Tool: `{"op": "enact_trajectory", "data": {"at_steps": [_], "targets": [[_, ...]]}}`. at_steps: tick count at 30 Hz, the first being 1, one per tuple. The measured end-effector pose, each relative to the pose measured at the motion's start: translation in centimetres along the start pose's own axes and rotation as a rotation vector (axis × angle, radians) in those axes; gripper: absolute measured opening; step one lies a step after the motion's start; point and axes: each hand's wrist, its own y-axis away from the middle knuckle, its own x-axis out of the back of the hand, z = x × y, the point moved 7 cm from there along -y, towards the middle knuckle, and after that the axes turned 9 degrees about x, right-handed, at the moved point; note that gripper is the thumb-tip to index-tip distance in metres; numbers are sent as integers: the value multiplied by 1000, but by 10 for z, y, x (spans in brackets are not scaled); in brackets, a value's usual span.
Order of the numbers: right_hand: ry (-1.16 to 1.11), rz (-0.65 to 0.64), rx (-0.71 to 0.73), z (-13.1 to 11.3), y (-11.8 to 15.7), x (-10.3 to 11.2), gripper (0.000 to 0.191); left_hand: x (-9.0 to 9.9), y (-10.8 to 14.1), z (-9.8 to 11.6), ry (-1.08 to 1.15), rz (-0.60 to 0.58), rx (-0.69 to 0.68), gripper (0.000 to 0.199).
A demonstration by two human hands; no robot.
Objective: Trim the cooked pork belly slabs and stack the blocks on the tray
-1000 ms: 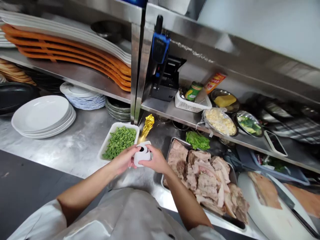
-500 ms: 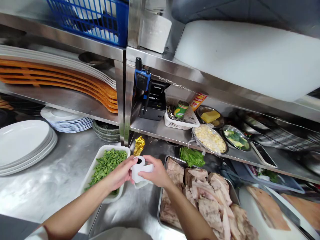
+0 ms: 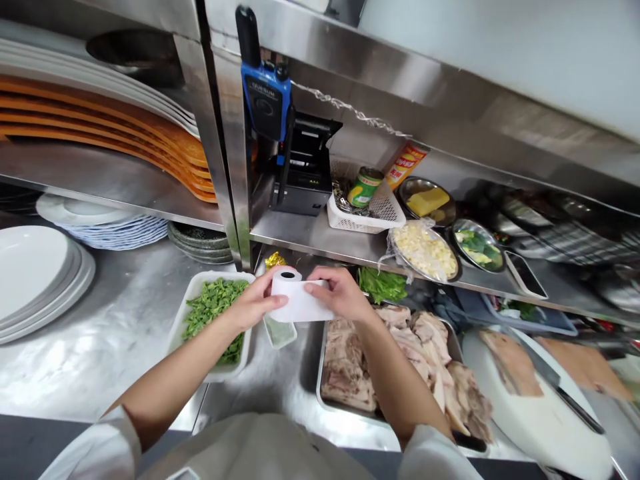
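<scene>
A roll of white receipt paper [image 3: 286,293] is held up between both hands, its dark core facing upward. My left hand [image 3: 257,303] grips the roll itself, thumb on its front. The loose end of the paper is pinched in my right hand [image 3: 343,293], and a short flat strip stretches between the two. Behind and above, on the shelf, stands a black receipt printer [image 3: 305,180] with its lid raised. Below the roll sits a small clear container [image 3: 280,333] on the counter.
A tub of chopped greens [image 3: 215,320] stands left, a tray of cooked meat [image 3: 350,367] right. A knife [image 3: 575,403] lies on a white cutting board [image 3: 530,427]. A blue walkie-talkie [image 3: 267,100] hangs from the upper shelf's edge [image 3: 400,73]. Stacked plates [image 3: 35,280] are far left.
My right hand has moved right, drawing a strip of paper off the roll. The view has shifted closer to the shelf and printer.
</scene>
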Motion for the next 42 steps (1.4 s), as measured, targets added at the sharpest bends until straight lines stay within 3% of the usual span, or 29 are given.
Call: {"op": "enact_trajectory", "data": {"at_steps": [4, 8, 15, 18, 21, 23, 25, 29, 31, 33, 36, 39, 42], "targets": [[-133, 30, -126, 21, 21, -23, 48, 11, 13, -31, 219, 145, 172, 58], [-212, 96, -166, 35, 37, -50, 50, 12, 29, -49, 318, 261, 244, 54], [-264, 243, -172, 34, 54, -80, 41, 3, 49, -74, 563, 286, 320, 45], [-235, 325, -195, 42, 72, -69, 40, 8, 52, -60, 655, 228, 301, 42], [-153, 386, -258, 60, 104, -42, 43, 35, 57, -28, 673, 271, 135, 44], [-57, 340, -242, 66, 120, -27, 50, 51, 61, -13, 584, 329, 39, 47], [45, 264, -174, 60, 126, -23, 55, 56, 61, -11, 464, 349, -3, 54], [133, 91, -84, 31, 107, -47, 17, 39, 48, -25, 208, 382, -121, 64], [183, 38, -77, 19, 89, -63, 53, 24, 42, -29, 14, 396, -219, 61], [250, 29, -89, 13, 71, -73, 72, 10, 38, -27, -180, 390, -304, 58], [311, 63, -84, 13, 51, -75, 68, -2, 31, -22, -315, 356, -346, 58], [409, 155, 37, 5, 37, -64, 51, -5, 23, -8, -355, 346, -385, 58], [579, 252, 129, -4, 26, -53, 45, -2, 16, 13, -373, 493, -464, 53]]}}
